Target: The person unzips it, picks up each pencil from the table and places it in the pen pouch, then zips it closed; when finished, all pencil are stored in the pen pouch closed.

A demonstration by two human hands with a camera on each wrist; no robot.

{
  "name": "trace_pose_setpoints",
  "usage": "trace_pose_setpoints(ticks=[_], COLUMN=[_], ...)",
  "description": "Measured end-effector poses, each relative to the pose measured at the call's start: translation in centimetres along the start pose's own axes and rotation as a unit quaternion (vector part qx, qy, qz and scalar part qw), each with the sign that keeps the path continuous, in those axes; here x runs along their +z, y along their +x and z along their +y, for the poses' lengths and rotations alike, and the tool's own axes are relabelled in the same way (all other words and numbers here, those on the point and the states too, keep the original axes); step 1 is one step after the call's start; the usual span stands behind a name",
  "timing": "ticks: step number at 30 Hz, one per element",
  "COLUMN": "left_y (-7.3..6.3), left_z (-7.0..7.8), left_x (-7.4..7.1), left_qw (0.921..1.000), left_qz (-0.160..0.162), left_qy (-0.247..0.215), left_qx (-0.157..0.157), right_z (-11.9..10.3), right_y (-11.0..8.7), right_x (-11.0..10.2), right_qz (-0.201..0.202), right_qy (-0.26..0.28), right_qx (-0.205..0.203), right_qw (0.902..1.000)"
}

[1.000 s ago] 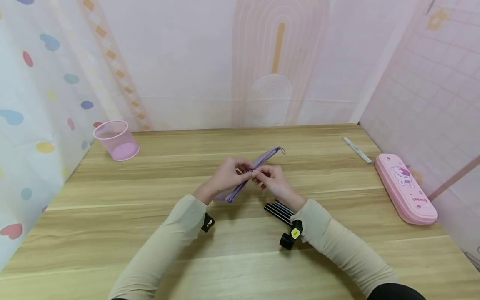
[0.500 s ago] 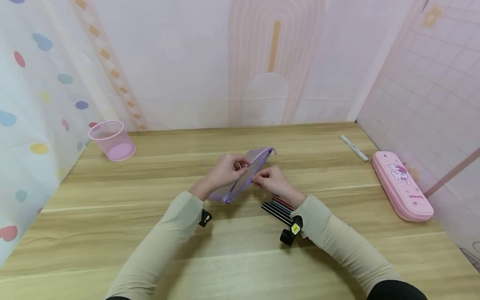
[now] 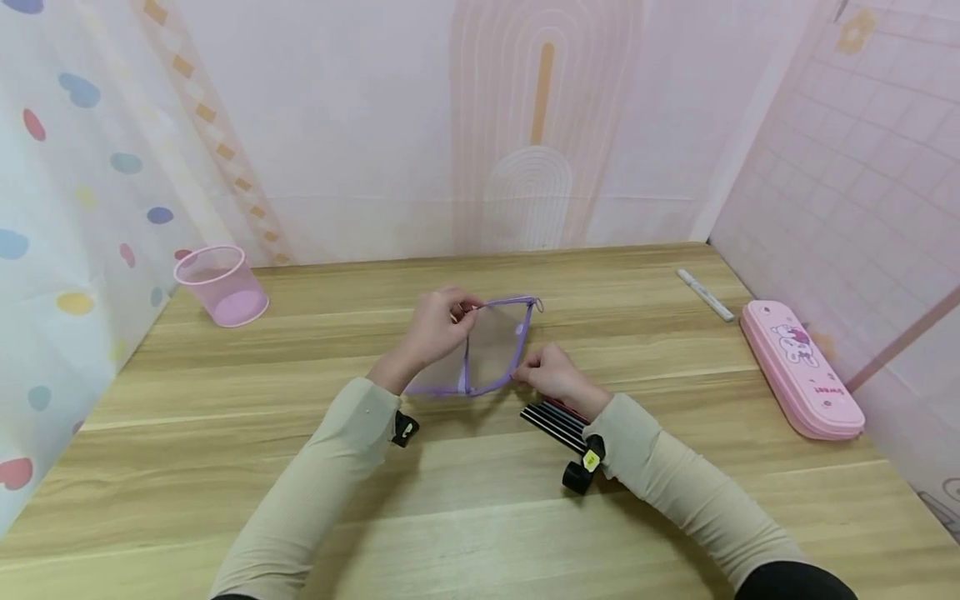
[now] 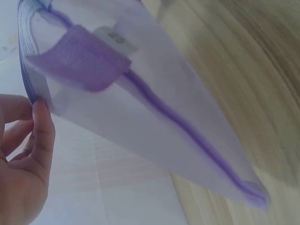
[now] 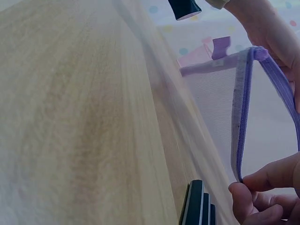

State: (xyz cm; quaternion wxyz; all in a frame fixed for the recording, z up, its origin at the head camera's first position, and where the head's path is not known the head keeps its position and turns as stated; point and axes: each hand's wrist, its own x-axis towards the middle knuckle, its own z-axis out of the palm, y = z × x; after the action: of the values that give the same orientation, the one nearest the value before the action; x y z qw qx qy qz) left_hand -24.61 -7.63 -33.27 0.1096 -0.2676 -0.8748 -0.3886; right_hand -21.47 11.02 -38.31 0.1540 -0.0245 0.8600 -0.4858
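A see-through mesh zipper pouch point(image 3: 489, 346) with purple edging is spread wide at its mouth between my two hands. My left hand point(image 3: 437, 327) pinches the far zipper edge between thumb and fingers. Opposite it, my right hand point(image 3: 555, 373) pinches the near edge, as the right wrist view shows at the zipper tape point(image 5: 242, 126). A purple fabric tab point(image 4: 84, 58) sticks out at the pouch's end in the left wrist view. Several dark pencils point(image 3: 553, 422) lie on the table just below my right wrist, partly hidden by it.
A pink mesh cup point(image 3: 225, 287) stands at the back left. On the right lie a pink pencil case point(image 3: 802, 371) and a white pen point(image 3: 705, 294). Fabric-covered walls border the wooden table point(image 3: 465, 517) at the back and sides.
The pouch's mouth has gone from nearly flat to wide apart. My left hand has drawn its edge left and away, while my right hand has shifted slightly nearer with the other edge.
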Motion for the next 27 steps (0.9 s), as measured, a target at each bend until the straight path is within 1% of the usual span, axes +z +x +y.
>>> trace_pose_setpoints(ticks=[1, 3, 7, 9, 13, 15, 18, 22, 24, 26, 27], left_y=[0.0, 0.1, 0.0, 0.0, 0.0, -0.1, -0.1, -0.3, -0.5, -0.7, -0.7], left_z=[0.0, -0.1, 0.0, 0.0, -0.1, -0.1, 0.0, -0.1, -0.1, -0.1, -0.2], left_x=[0.0, 0.1, 0.3, 0.4, 0.8, 0.9, 1.1, 1.2, 1.2, 1.2, 1.2], left_qw=[1.0, 0.9999, 0.9999, 0.9998, 0.9994, 0.9991, 0.9988, 0.9987, 0.9984, 0.9983, 0.9982], left_qz=[0.007, 0.01, -0.007, -0.016, -0.029, -0.034, -0.038, -0.037, -0.04, -0.042, -0.042], left_qy=[0.002, 0.006, 0.006, 0.001, -0.005, -0.007, -0.012, -0.02, -0.024, -0.027, -0.028], left_qx=[-0.002, -0.006, -0.01, -0.014, -0.02, -0.023, -0.028, -0.03, -0.031, -0.032, -0.032], right_z=[0.0, 0.1, 0.2, 0.3, 1.2, 1.7, 2.2, 2.9, 3.5, 4.1, 4.4], right_y=[0.0, 0.0, 0.0, -0.2, -1.0, -1.8, -3.3, -5.7, -6.8, -7.8, -8.3], right_x=[0.0, -0.2, -0.6, -1.0, -2.1, -3.0, -4.8, -7.3, -8.2, -8.9, -9.1], right_qz=[0.0, -0.002, -0.003, -0.006, -0.006, -0.006, -0.011, -0.017, -0.032, -0.055, -0.065], right_qy=[-0.002, -0.003, -0.003, -0.009, -0.054, -0.092, -0.147, -0.247, -0.284, -0.297, -0.299], right_qx=[0.002, 0.006, 0.003, -0.014, -0.062, -0.088, -0.11, -0.14, -0.143, -0.133, -0.123], right_qw=[1.0, 1.0, 1.0, 0.9998, 0.9966, 0.9918, 0.983, 0.9586, 0.9474, 0.9438, 0.9439])
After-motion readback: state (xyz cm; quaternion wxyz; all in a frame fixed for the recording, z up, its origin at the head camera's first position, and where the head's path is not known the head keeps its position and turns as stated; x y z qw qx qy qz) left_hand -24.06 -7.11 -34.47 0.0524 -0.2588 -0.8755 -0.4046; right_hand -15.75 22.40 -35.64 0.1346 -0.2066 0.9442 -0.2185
